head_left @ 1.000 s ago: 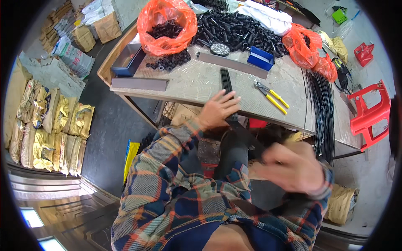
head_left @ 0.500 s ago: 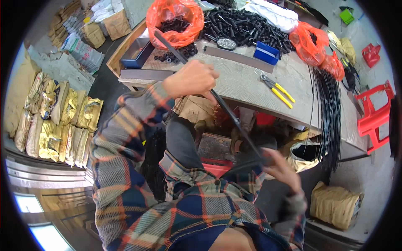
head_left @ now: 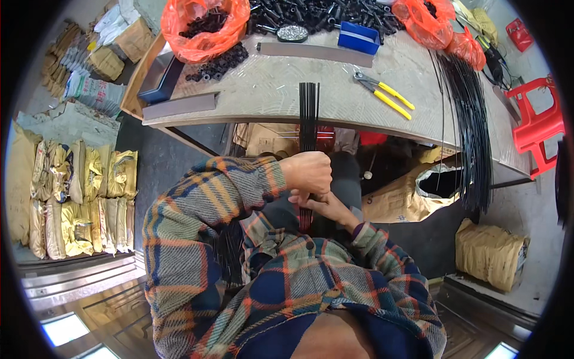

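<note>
While the left hand (head_left: 310, 172) makes a snug fist around a bundle of thin black rods (head_left: 308, 113), the right hand (head_left: 330, 208) wraps the same bundle just beneath, its thumb lying across the front; the fingers of both are closed on it. The rods are straight and slender, roughly parallel, their far ends reaching over the near edge of the tabletop (head_left: 263, 84), whose pale grey surface bears curved scuffs. To the right lie pincers (head_left: 391, 104) with smooth yellow handles and a metal head. Behind are a long, flat grey strip (head_left: 317, 52) and a boxy blue bin (head_left: 359, 42). Leftward, a crinkled, translucent orange-red plastic bag (head_left: 191, 50) sits beside loose black rings (head_left: 216, 64). A longer sheaf of wiry black lengths (head_left: 472, 131) droops over the tabletop's edge at right.
</note>
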`<state>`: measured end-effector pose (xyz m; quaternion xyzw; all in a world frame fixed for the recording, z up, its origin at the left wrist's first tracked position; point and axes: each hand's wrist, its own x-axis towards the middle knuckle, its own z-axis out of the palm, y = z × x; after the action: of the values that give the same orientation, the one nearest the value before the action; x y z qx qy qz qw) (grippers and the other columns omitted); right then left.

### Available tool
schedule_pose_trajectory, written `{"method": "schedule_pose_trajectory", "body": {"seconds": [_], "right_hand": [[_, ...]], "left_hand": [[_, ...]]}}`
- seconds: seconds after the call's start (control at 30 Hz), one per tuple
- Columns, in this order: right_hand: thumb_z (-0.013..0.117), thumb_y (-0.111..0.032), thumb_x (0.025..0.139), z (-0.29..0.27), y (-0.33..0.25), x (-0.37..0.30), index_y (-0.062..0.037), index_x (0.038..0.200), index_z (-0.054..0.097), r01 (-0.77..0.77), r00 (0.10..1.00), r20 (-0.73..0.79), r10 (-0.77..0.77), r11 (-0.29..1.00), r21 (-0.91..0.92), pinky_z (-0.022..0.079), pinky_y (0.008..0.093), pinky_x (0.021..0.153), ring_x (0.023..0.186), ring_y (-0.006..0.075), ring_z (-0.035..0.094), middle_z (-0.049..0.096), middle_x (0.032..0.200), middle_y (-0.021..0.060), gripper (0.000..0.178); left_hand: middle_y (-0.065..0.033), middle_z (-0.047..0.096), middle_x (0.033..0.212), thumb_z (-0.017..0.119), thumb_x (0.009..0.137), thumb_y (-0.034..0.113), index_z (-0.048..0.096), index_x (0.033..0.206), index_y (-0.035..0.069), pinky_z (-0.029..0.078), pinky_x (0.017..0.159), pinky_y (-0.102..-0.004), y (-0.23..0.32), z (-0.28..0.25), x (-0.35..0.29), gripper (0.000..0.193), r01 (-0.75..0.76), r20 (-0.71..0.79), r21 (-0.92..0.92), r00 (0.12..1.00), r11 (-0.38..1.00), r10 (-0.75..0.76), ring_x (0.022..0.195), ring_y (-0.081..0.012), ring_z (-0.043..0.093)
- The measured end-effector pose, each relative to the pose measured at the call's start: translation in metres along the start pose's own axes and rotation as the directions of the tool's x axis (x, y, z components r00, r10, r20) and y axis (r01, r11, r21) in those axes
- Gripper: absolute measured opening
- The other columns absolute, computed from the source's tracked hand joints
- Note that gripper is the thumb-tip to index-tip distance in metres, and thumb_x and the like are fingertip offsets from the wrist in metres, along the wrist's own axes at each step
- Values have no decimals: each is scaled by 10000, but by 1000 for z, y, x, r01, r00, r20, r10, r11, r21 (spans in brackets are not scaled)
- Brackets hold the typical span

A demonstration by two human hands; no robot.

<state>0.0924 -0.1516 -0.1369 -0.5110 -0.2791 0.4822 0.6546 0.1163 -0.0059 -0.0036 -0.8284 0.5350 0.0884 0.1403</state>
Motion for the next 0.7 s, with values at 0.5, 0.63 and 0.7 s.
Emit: {"method": "schedule_pose_trajectory", "body": {"seconds": [0.5,0.63,0.7], "right_hand": [[587,-108,783,-9,-72,-11,-56,1044,547,245,930,368,15,721,-648,453,410,707,832,350,583,598,902,186,269],[524,-58,814,-30,-196,26,-73,1235,475,426,905,325,-275,565,-707,423,375,893,1111,330,495,518,1207,157,424],[486,-52,849,-15,-242,48,-51,1213,509,665,723,613,-318,558,-495,348,395,979,1188,307,446,494,1257,129,365]], "left_hand": [[-76,521,649,520,864,428,528,859,-46,435,533,-275,105,19,-20,474,-666,-84,-734,284,-134,-955,596,-152,521],[-80,538,728,540,819,509,539,859,-32,451,580,-290,91,22,-10,543,-837,-156,-515,304,-186,-940,657,-163,543],[-74,553,844,588,759,573,533,930,-26,474,664,-301,72,55,-6,625,-835,-386,-541,349,-96,-854,762,-173,570]]}}
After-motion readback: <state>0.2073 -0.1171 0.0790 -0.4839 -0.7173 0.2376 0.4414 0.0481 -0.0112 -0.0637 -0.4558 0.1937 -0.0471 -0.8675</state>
